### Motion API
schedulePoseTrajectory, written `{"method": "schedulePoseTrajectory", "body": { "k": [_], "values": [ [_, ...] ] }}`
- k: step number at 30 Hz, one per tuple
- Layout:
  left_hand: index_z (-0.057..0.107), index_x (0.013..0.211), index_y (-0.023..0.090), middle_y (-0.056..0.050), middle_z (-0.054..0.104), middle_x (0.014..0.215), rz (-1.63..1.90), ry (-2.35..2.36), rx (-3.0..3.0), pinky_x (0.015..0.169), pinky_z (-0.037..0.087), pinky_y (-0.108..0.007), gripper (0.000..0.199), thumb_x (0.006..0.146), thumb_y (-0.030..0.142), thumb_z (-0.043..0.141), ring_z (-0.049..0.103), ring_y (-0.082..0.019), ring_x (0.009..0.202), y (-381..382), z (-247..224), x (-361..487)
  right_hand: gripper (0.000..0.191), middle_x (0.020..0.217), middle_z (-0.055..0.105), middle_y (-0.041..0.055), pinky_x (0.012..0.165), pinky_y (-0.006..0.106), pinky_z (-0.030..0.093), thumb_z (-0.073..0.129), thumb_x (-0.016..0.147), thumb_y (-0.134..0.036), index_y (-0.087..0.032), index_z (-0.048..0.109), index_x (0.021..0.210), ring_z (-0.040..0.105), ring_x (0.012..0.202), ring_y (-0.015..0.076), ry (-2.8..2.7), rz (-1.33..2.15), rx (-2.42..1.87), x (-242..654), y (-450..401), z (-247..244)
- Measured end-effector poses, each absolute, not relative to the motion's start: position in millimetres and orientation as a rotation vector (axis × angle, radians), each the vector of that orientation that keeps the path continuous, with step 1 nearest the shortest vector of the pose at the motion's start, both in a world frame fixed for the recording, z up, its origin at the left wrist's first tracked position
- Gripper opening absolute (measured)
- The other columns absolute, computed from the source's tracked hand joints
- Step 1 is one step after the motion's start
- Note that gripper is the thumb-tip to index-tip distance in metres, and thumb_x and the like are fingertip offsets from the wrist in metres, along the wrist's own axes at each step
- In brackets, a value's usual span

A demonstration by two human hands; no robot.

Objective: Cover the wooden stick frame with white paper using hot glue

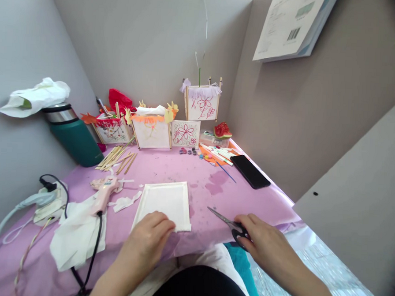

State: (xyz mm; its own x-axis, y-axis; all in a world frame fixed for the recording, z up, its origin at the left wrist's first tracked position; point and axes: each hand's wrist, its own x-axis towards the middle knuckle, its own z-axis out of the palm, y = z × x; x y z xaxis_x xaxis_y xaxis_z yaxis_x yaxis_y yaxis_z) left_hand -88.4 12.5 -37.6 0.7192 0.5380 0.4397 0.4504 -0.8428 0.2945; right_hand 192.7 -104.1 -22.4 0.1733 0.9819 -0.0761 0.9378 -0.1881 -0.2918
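A square white canvas panel (166,201) with a raised border lies on the pink tablecloth in front of me. At its near edge, my left hand (148,238) is closed, fingers and thumb pressed together on the rim; the exact grip is partly hidden. Black-handled scissors (225,219) are in my right hand (265,242), thumb and fingers at the loops. The blades look closed or nearly so, and point left toward the panel's right side, apart from it. White scraps (127,202) are left of the panel.
A pink glue gun (105,194) rests on white tissue (78,234) at left, near a power strip (50,204) and cords. Wooden sticks (117,158), a green bottle (74,137), decorated lanterns (152,132), marker pens (219,153) and a phone (250,171) lie farther back. Grey partitions surround the table.
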Motion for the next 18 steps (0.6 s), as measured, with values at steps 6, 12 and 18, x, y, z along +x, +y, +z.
{"method": "schedulePoseTrajectory", "body": {
  "k": [6, 12, 18],
  "values": [
    [0.064, 0.107, 0.024, -0.005, 0.059, 0.092, 0.505, 0.781, 2.687, 0.077, 0.046, -0.032, 0.028, 0.091, 0.014, 0.044, 0.056, -0.018, 0.085, 15, -34, -47, 0.03, 0.099, 0.066, 0.0002, 0.075, 0.029, 0.047, 0.052, 0.081, -0.014, -0.028, 0.06, 0.106, 0.063, 0.086, 0.0179, -1.878, 0.612, -1.96, 179, -114, -24],
    [0.064, 0.088, 0.023, -0.001, 0.062, 0.089, 0.448, 0.793, 2.567, 0.078, 0.042, -0.031, 0.02, 0.088, 0.012, 0.048, 0.055, -0.017, 0.086, 19, -32, -47, 0.038, 0.114, 0.062, 0.0028, 0.085, 0.03, 0.047, 0.056, 0.081, -0.018, -0.028, 0.055, 0.118, 0.059, 0.099, 0.0183, -1.847, 0.696, -1.778, 167, -128, -43],
    [0.059, 0.082, 0.02, -0.001, 0.062, 0.084, 0.468, 0.841, 2.525, 0.075, 0.041, -0.031, 0.012, 0.086, 0.015, 0.049, 0.055, -0.018, 0.082, 19, -35, -48, 0.041, 0.109, 0.061, 0.0043, 0.085, 0.036, 0.047, 0.059, 0.08, -0.016, -0.027, 0.056, 0.12, 0.058, 0.096, 0.0205, -1.871, 0.594, -1.8, 158, -132, -55]
  ]
}}
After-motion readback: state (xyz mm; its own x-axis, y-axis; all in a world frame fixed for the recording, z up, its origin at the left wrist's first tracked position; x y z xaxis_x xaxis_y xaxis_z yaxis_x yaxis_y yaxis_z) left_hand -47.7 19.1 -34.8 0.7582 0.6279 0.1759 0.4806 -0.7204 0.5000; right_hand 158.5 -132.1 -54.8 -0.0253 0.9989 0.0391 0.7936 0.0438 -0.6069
